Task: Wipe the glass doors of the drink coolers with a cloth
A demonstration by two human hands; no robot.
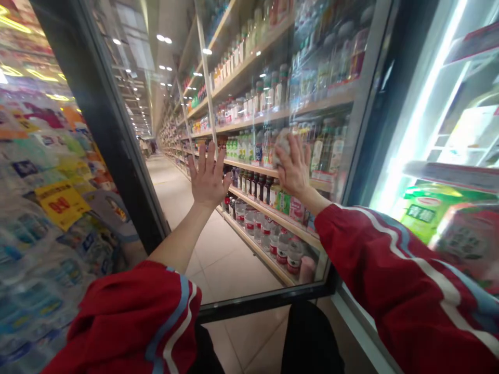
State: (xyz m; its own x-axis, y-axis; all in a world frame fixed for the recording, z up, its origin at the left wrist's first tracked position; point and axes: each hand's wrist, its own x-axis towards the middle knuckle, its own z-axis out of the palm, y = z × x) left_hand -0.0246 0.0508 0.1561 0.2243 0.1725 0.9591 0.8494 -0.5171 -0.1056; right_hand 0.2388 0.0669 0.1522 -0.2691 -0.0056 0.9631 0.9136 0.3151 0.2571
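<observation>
My left hand (208, 176) lies flat against the glass door (249, 259) of a chiller, fingers spread and holding nothing. My right hand (295, 169) is beside it at about the same height, pressing a pale crumpled wad (281, 145) of cloth or paper against the glass. Both arms wear red sleeves with blue and white stripes. The door stands swung out, with its black frame (105, 119) on the left and along the bottom. Through the pane I see a shop aisle and shelves of bottles.
The lit chiller interior (429, 130) is on the right, with green packets (424, 210) on a shelf. Bagged goods and a yellow price tag (62, 203) fill the left. A tiled floor (249, 343) lies below the door, with my dark trouser legs over it.
</observation>
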